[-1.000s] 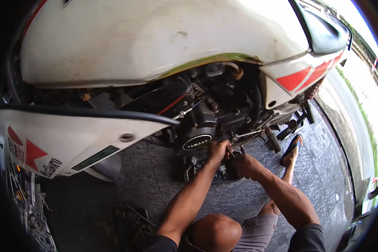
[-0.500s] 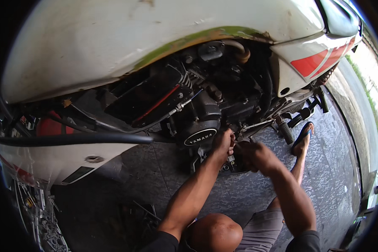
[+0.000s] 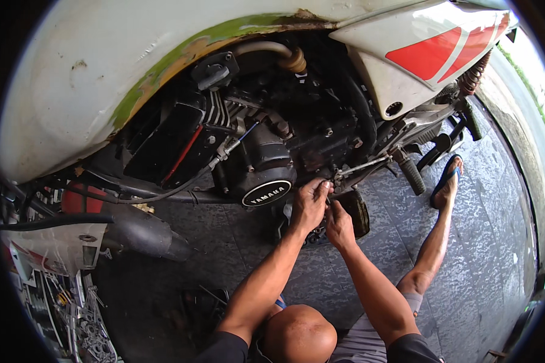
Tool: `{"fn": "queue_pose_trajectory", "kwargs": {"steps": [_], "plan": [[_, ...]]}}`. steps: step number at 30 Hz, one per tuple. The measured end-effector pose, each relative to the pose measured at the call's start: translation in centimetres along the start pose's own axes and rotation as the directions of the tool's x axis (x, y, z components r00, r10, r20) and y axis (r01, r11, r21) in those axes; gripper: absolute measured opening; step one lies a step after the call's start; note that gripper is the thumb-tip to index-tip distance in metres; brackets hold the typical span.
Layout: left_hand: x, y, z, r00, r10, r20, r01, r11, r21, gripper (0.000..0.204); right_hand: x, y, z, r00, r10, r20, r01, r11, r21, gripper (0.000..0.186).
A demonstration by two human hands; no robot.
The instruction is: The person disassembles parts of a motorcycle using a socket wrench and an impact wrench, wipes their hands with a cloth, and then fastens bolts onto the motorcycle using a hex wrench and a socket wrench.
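Just below the black engine (image 3: 309,142) of a motorcycle, my two hands are close together. My left hand (image 3: 310,204) has its thumb and fingers pinched at the lower edge of the engine's round side cover (image 3: 260,166). My right hand (image 3: 340,225) is closed beside it, fingertips up against the left ones. Whatever lies between the fingers is hidden or too small to name. A thin metal linkage rod (image 3: 364,166) runs rightward from just above my fingers to the rubber footpeg (image 3: 412,174). Under the engine, next to my right hand, stands a dark, brown-edged tray (image 3: 361,213).
The white fuel tank (image 3: 103,54) hangs over the top of the view, with a red-striped side panel (image 3: 399,66) at right. Metal tools (image 3: 91,320) crowd the lower left. A grey silencer-like tube (image 3: 145,233) lies left. My sandalled foot (image 3: 447,181) rests on the grey tiles.
My right hand, blurred and apart half a second ago, has come in against the left and shows sharply now. The view has shifted, so the motorcycle sits further left.
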State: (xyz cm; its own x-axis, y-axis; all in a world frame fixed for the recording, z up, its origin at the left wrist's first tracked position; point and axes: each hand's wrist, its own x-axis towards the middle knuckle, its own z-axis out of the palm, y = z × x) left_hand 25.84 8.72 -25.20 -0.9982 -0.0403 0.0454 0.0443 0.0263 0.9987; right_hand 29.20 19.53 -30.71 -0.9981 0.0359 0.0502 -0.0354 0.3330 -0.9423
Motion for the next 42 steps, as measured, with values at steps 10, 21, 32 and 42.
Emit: {"fn": "queue_pose_trajectory", "kwargs": {"steps": [10, 21, 32, 42], "plan": [[0.0, 1.1, -0.1, 0.994, 0.112, 0.006, -0.111, 0.979, 0.172, 0.027, -0.2, -1.5, -0.4, 0.993, 0.061, 0.098, -0.069, 0.995, 0.073, 0.032], [1.4, 2.5, 1.1, 0.798, -0.552, 0.241, 0.583, 0.605, -0.542, 0.029, 0.2, -18.3, -8.8, 0.988, 0.094, 0.119, -0.092, 0.995, -0.025, 0.029], [0.3, 1.8, 0.0, 0.915, -0.372, 0.154, 0.400, 0.798, -0.451, 0.029, -4.6, -13.3, -6.3, 0.981, -0.186, -0.052, 0.172, 0.965, -0.200, 0.011], [0.4, 0.2, 0.1, 0.998, 0.054, 0.011, -0.055, 0.996, 0.076, 0.029, -3.3, -1.8, -2.1, 0.996, 0.086, 0.033, -0.078, 0.977, -0.196, 0.014]]}}
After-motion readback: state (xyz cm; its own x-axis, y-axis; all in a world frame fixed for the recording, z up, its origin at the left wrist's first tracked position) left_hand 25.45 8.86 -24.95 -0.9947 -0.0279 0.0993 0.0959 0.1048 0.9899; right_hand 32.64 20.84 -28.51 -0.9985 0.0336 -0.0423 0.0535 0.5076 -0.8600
